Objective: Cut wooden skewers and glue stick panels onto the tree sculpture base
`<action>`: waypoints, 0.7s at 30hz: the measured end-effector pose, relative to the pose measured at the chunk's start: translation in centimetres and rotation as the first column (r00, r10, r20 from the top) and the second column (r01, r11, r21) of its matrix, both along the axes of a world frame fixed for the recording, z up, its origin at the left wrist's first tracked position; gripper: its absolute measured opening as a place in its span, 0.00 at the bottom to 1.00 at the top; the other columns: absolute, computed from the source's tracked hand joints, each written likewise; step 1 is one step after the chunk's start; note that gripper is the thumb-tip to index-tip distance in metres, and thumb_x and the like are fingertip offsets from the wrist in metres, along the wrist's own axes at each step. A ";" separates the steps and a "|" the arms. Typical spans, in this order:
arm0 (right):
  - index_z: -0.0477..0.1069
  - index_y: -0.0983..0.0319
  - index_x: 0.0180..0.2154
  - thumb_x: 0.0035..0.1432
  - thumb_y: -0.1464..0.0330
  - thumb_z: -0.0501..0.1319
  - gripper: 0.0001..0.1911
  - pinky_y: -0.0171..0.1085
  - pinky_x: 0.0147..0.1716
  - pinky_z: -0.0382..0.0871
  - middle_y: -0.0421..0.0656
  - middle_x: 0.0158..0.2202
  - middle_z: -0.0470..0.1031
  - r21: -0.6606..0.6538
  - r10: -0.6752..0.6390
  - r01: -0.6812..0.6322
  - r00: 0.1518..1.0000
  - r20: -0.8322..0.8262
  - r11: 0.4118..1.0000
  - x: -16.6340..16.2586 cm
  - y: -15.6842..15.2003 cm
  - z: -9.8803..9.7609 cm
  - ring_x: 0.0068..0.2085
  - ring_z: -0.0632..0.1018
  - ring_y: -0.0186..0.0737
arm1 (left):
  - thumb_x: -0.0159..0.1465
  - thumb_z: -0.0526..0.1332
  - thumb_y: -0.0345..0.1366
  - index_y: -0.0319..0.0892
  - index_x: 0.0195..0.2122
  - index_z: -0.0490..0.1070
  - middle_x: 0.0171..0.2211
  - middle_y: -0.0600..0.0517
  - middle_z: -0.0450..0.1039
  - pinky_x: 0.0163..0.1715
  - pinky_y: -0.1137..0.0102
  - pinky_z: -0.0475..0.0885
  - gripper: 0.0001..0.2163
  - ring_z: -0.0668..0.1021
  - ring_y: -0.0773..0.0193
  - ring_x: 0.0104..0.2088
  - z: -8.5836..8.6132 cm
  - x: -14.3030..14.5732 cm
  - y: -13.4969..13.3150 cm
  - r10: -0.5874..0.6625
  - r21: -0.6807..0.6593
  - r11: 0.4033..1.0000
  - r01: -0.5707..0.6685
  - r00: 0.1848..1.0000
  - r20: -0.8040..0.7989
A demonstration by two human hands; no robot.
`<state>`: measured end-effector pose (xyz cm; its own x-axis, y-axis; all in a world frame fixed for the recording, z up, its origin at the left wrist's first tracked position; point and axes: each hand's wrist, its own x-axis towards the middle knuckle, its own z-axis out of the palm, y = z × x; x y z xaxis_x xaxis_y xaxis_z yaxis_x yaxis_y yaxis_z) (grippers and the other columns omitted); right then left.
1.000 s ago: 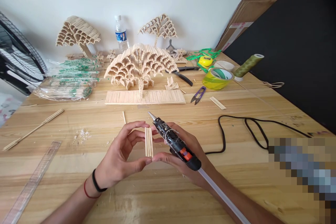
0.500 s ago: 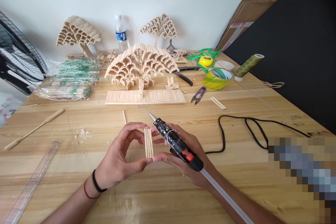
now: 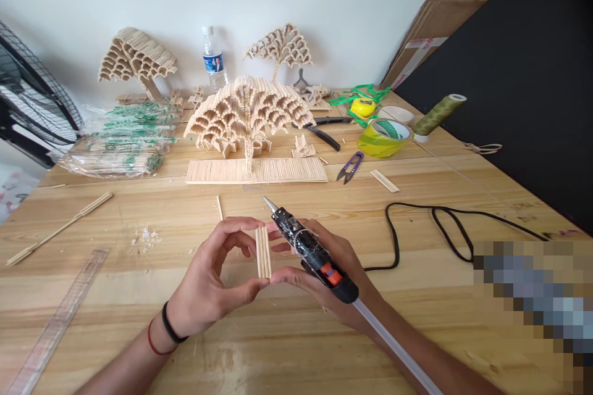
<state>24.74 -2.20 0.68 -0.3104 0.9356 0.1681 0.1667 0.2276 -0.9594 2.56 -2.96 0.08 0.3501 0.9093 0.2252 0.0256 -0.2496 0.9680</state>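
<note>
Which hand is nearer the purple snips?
Right. The right hand, gripping the glue gun, is on the near side of the snips, slightly to their left. The left hand, pinching the sticks, is farther left.

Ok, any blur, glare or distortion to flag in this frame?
Head view: soft even light, no glare; left hand, right hand, stick bundle and glue gun sharp; wide lens bows the table; fan cut off at left edge; pixelated block masks lower right.
</note>
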 end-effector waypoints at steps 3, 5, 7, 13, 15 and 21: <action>0.71 0.54 0.46 0.52 0.63 0.76 0.22 0.41 0.45 0.77 0.42 0.46 0.81 0.023 -0.007 0.007 1.000 0.029 1.000 0.1 0.1 0.0 0.41 0.83 0.45 | 0.60 0.71 0.27 0.51 0.59 0.66 0.59 0.46 0.68 0.48 0.64 0.72 0.28 0.74 0.63 0.43 0.1 0.1 0.0 -0.003 -0.001 1.000 0.003 1.000 0.005; 0.72 0.54 0.46 0.53 0.62 0.76 0.21 0.41 0.43 0.78 0.42 0.46 0.81 0.039 -0.012 0.010 0.999 0.047 0.999 0.2 0.1 -0.1 0.40 0.83 0.44 | 0.60 0.71 0.26 0.51 0.59 0.66 0.59 0.46 0.69 0.48 0.65 0.71 0.28 0.74 0.64 0.42 0.1 0.1 0.0 -0.005 0.001 1.000 0.005 1.000 0.001; 0.72 0.54 0.46 0.52 0.62 0.76 0.22 0.41 0.42 0.78 0.42 0.45 0.81 0.055 -0.015 0.012 0.998 0.059 0.998 0.2 0.1 -0.2 0.39 0.83 0.45 | 0.60 0.71 0.26 0.51 0.59 0.66 0.59 0.46 0.69 0.46 0.65 0.72 0.28 0.74 0.64 0.41 0.1 0.1 0.0 -0.005 0.002 1.000 0.005 1.000 -0.008; 0.72 0.54 0.46 0.53 0.59 0.75 0.21 0.43 0.44 0.79 0.43 0.45 0.81 0.016 -0.004 0.003 0.999 0.042 1.000 0.2 0.0 0.1 0.39 0.82 0.46 | 0.60 0.71 0.26 0.49 0.60 0.66 0.58 0.44 0.68 0.45 0.65 0.72 0.28 0.74 0.64 0.40 0.1 0.0 0.1 -0.016 -0.005 1.000 0.016 1.000 -0.015; 0.73 0.55 0.47 0.54 0.59 0.75 0.22 0.42 0.44 0.79 0.44 0.44 0.81 -0.012 -0.001 0.002 1.000 0.025 1.000 0.3 0.0 0.4 0.40 0.82 0.45 | 0.61 0.70 0.26 0.50 0.60 0.65 0.59 0.44 0.67 0.44 0.65 0.73 0.28 0.74 0.64 0.40 0.1 0.0 0.1 -0.017 -0.001 1.000 0.017 1.000 -0.003; 0.75 0.57 0.44 0.58 0.62 0.72 0.13 0.41 0.42 0.77 0.44 0.44 0.80 0.093 0.014 -0.015 1.000 0.013 0.996 0.5 0.9 0.7 0.41 0.81 0.44 | 0.61 0.70 0.27 0.49 0.61 0.65 0.60 0.43 0.67 0.43 0.64 0.73 0.28 0.75 0.65 0.39 0.1 -0.2 0.2 0.009 0.004 1.000 -0.009 1.000 -0.005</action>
